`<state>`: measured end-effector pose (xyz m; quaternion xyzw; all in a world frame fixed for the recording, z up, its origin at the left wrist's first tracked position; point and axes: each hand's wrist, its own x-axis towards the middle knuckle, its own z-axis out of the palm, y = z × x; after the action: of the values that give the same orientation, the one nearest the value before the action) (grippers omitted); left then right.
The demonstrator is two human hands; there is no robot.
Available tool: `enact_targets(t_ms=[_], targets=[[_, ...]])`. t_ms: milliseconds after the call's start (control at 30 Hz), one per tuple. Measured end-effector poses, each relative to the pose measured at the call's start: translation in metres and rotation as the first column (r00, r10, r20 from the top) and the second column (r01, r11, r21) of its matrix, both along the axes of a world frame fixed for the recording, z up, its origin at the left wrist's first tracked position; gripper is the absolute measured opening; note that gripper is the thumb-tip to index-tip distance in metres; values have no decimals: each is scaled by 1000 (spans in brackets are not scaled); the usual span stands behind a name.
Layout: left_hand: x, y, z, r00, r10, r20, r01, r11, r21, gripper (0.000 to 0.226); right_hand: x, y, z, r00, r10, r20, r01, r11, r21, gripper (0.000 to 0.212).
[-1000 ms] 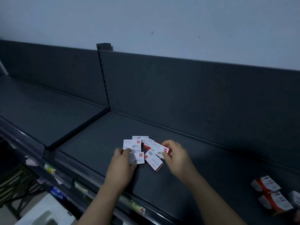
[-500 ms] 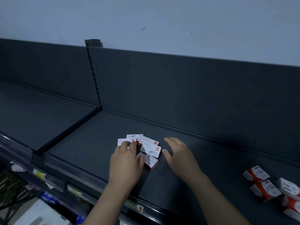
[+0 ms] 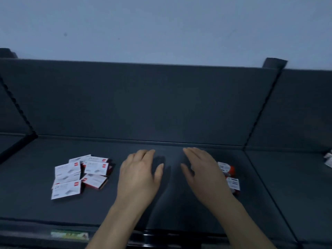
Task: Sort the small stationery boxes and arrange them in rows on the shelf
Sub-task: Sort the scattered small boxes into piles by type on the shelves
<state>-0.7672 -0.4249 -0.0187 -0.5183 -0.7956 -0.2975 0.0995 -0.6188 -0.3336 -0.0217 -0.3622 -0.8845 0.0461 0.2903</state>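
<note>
Palm down over the dark shelf [image 3: 172,209], left hand [image 3: 140,175]: fingers straight and together, thumb out toward three o'clock, holding nothing. Beside it and apart, right hand [image 3: 204,175]: also palm down, fingers extended and relaxed, gripping nothing. Contact with the shelf not discernible for either.

At nine o'clock of the left hand, near but not touching, a loose overlapping cluster of white-and-red boxes [image 3: 80,175], lying flat. At three o'clock of the right hand, two more boxes [image 3: 230,177], partly hidden behind it. At the far three o'clock edge, blurred white packets [image 3: 328,159].
</note>
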Motion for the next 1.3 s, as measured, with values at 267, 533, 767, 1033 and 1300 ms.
enact_targets(t_ms=[267, 533, 767, 1033, 1300], targets=[[174, 73, 1, 969, -243, 44, 242, 970, 27, 34, 196, 41, 9, 974, -223, 32, 221, 974, 55, 37], [344, 147, -8, 895, -444, 51, 443, 896, 18, 43, 378, 74, 0, 898, -437, 54, 437, 899, 29, 37], [451, 210, -11, 820, -567, 76, 571, 820, -38, 41, 494, 104, -1, 807, -579, 118, 582, 813, 8, 38], [549, 298, -6, 731, -674, 104, 680, 733, -25, 35, 589, 173, 1, 742, -653, 154, 669, 738, -94, 45], [632, 384, 4, 694, -714, 91, 719, 687, -104, 46, 667, 238, 12, 677, -725, 129, 736, 666, -123, 35]])
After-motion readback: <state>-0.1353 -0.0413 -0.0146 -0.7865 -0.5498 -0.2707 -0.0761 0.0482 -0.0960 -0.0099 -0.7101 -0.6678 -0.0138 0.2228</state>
